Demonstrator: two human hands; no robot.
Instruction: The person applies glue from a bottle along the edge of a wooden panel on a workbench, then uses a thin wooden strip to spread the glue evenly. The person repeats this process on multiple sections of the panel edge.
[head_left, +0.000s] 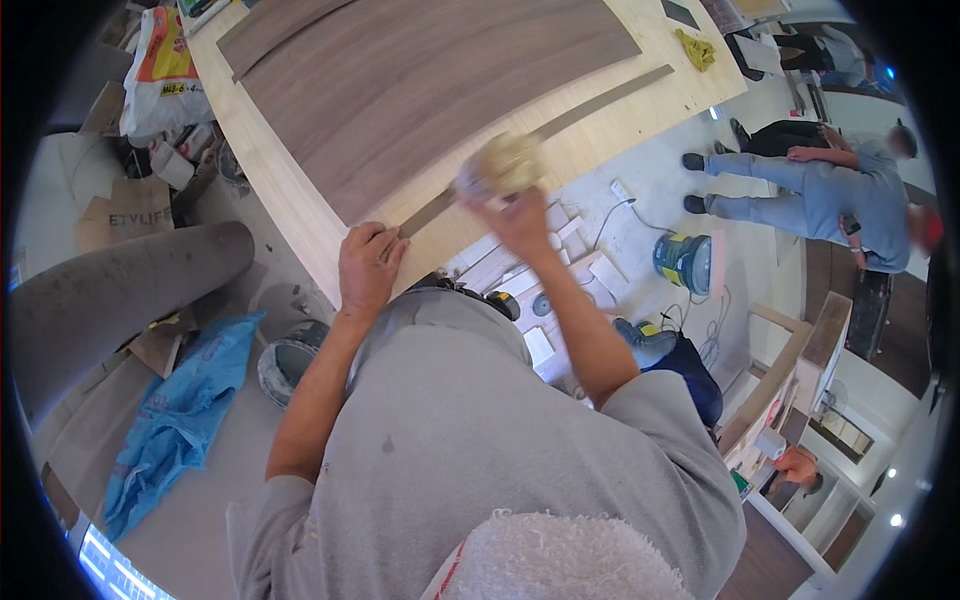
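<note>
My left hand (371, 266) rests at the near end of a narrow grey-brown strip (600, 101) on the pale plywood board (292, 176), its fingertips pressing or pinching that end. Over the middle of the strip is my right hand (517, 217), closed around a blurred yellowish, roundish object (506, 165); whether this is a roll of tape or something else I cannot tell. Part of the strip is hidden beneath it. Beyond the strip lies a large wood-grain sheet (435, 82), with a narrower matching piece (277, 34) along its far left side.
A crumpled yellow cloth (695, 50) lies on the board's right part. Below it, the floor holds wood offcuts (600, 274), a power socket (619, 190) with a cord and a lidded bucket (682, 262). At left are a large tube (135, 285), another bucket (289, 364) and blue sacking (187, 420). People stand at right.
</note>
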